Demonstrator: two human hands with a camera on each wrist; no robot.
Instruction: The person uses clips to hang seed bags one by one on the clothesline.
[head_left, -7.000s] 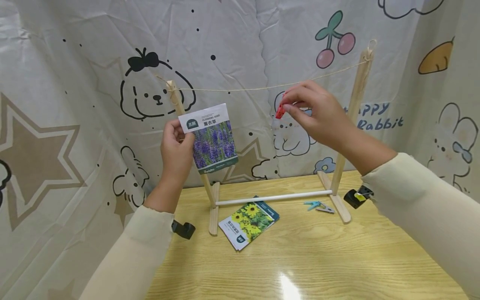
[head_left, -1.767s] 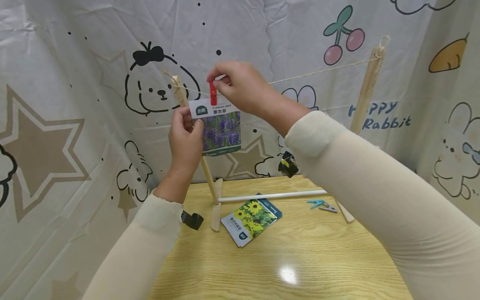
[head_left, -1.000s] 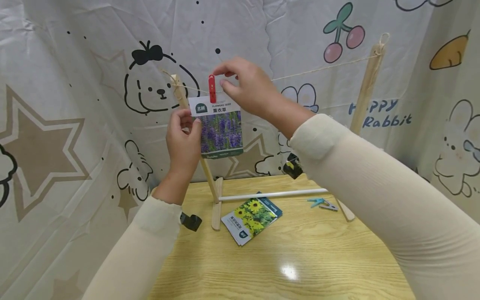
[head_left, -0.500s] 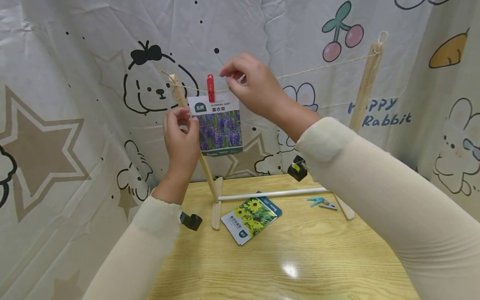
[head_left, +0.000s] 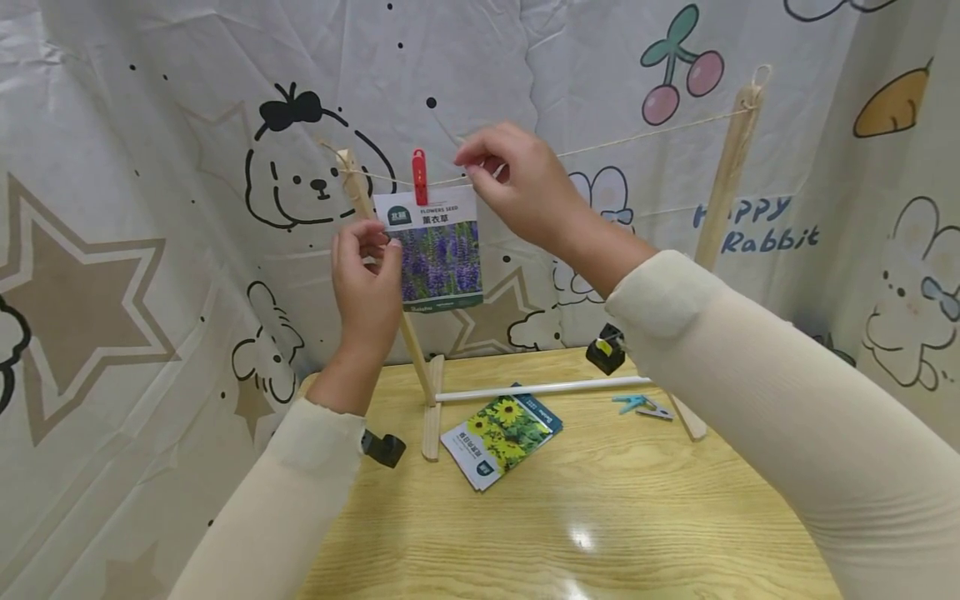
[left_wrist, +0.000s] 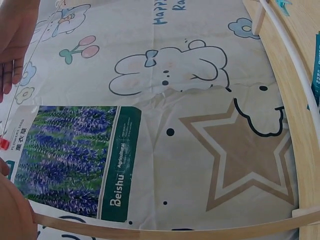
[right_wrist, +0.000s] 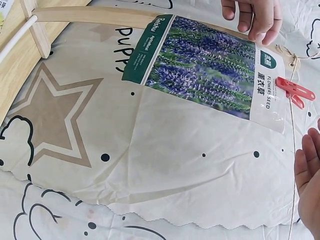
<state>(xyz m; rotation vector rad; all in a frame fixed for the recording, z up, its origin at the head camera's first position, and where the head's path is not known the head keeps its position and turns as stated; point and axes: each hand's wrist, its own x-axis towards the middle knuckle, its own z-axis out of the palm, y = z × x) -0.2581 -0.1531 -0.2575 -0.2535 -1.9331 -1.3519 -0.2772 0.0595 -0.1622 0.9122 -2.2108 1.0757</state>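
Note:
A lavender seed packet hangs from a string, where a red clothespin clamps its top edge. My left hand is at the packet's left edge, thumb tip overlapping it and fingers loosely bent; I see no firm pinch. Right of the clothespin, my right hand is beside the string with loosely curled fingers and nothing in them. In the right wrist view, the clothespin sits over the string and the packet by the left fingertips.
The string runs between two wooden posts joined low down by a white rod. Several seed packets lie stacked on the wooden table. A blue clothespin and a grey clothespin lie near the right foot.
My right hand carried the red clothespin left to the string and packet, let go of it there, then drew back rightward. The left hand brought the packet up and loosened its grip.

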